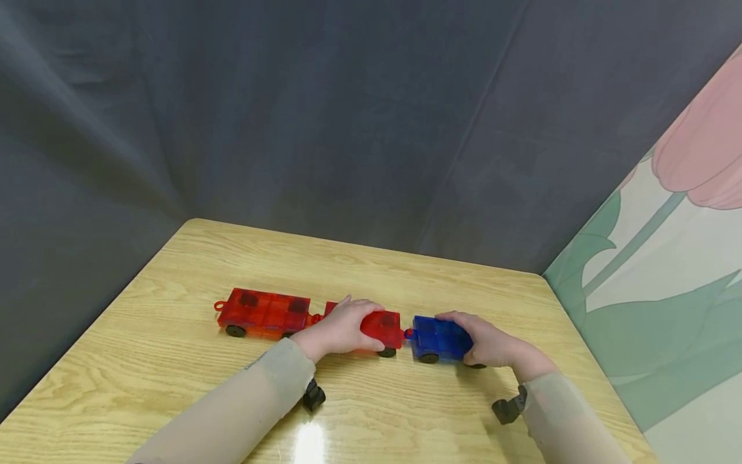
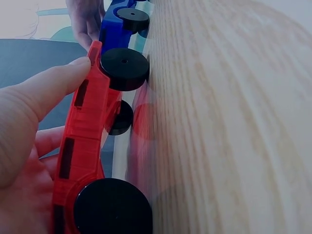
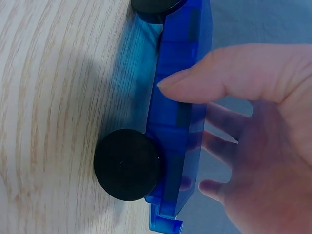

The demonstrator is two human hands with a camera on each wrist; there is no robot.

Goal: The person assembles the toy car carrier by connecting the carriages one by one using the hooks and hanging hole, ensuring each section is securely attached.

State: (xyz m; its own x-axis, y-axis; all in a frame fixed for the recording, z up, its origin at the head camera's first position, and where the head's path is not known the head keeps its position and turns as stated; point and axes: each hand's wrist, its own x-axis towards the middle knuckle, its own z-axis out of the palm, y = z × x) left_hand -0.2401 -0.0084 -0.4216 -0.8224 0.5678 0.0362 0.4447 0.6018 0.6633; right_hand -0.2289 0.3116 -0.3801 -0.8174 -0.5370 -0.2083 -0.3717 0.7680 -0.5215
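Three translucent toy train cars with black wheels stand in a row on the wooden table. My left hand [image 1: 342, 327] grips the middle red car [image 1: 385, 327] across its top, thumb along the near side. The thumb presses its side edge in the left wrist view, where the wheels sit at the table surface. At the right end, my right hand [image 1: 493, 341] holds the blue car [image 3: 170, 112], thumb on the near side, fingers behind. Between these two cars, the red ring overlaps the blue car's coupler. Another red car [image 1: 263, 310] joins the middle one on the left, its ring facing outward.
The light wood table [image 1: 162, 361] has its far edge against a dark grey curtain [image 1: 324, 129]. To the right is a wall with a painted tulip [image 1: 701, 142]. A black wrist camera [image 1: 509, 408] hangs below the right wrist, close over the table.
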